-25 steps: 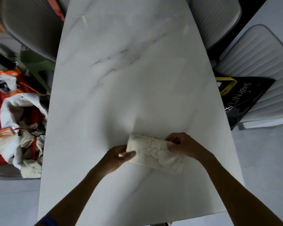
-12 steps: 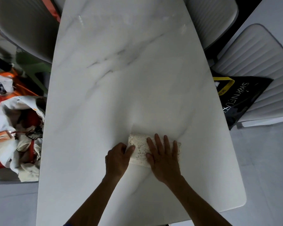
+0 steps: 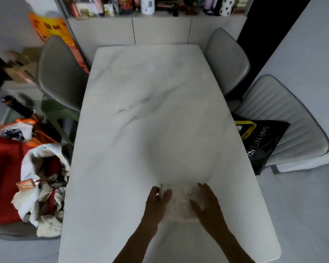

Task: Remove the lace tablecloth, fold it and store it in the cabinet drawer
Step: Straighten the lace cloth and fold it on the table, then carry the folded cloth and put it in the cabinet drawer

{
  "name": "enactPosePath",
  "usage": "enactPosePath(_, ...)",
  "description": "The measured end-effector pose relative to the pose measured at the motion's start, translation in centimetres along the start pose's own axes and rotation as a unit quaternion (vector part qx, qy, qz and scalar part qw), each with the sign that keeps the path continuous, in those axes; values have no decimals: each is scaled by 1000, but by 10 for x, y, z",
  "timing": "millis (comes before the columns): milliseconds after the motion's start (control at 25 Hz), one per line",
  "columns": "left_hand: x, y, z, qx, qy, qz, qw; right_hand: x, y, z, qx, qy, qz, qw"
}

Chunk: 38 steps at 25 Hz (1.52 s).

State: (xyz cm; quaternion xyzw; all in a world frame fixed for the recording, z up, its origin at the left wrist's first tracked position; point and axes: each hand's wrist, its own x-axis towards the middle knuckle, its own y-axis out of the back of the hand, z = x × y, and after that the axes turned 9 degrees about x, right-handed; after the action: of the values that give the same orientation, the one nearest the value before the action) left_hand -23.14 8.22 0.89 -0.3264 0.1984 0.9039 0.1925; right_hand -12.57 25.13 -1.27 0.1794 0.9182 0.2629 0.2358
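Observation:
The lace tablecloth, cream and folded into a small thick rectangle, lies near the front of the white marble table. My left hand curls around its left edge, thumb on top. My right hand rests flat on its right side with the fingers spread. The cabinet stands beyond the table's far end, its pale fronts shut. The frame is motion-blurred.
Grey chairs stand at the far left, far right and right; a black bag lies on the right one. Red and white bags of cloth crowd the floor left of the table. Bottles line the cabinet top.
The view has tilted up, bringing the cabinet and far chairs into sight. My right hand slid from the middle of the folded cloth to its right side; my left hand stays at the left edge.

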Motion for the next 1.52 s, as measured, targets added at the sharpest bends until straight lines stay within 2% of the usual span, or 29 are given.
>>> enactPosePath(80,-25,7,14,-16,-47,14,999,-11,24,-17,158,-64,69,983)
enactPosePath(120,-38,13,27,-29,-64,23,997,-15,37,-27,240,-109,74,962)
enactPosePath(200,-64,21,50,-67,-101,66,990,-24,61,-44,402,-183,20,897)
enactPosePath(240,-76,22,59,-84,-118,108,983,-27,70,-53,456,-200,-28,867)
enactPosePath(280,-88,22,65,-97,-127,152,975,-32,79,-60,477,-196,-66,854)
enactPosePath(360,-112,18,71,-109,-126,215,962,-40,97,-67,464,-159,-94,866)
enactPosePath(480,-147,22,65,-146,-125,251,949,-46,107,-90,435,-133,-115,883)
enactPosePath(600,-192,38,38,-157,-97,303,935,-69,90,-110,374,-72,-124,916)
enactPosePath(680,-228,60,12,-180,-78,309,930,-94,69,-127,328,-22,-126,936)
enactPosePath(760,-268,82,-17,-213,-93,271,934,-117,43,-144,317,7,-146,937)
enactPosePath(840,-315,109,-59,-230,-115,287,923,-153,5,-165,295,49,-189,936)
enactPosePath(1040,-435,178,-200,-268,-92,493,823,-293,-135,-213,212,139,-297,921)
enactPosePath(1320,-643,260,-429,-334,-25,633,697,-571,-324,-245,132,205,-405,881)
enactPosePath(1520,-753,308,-544,-396,19,672,625,-712,-425,-257,77,193,-508,836)
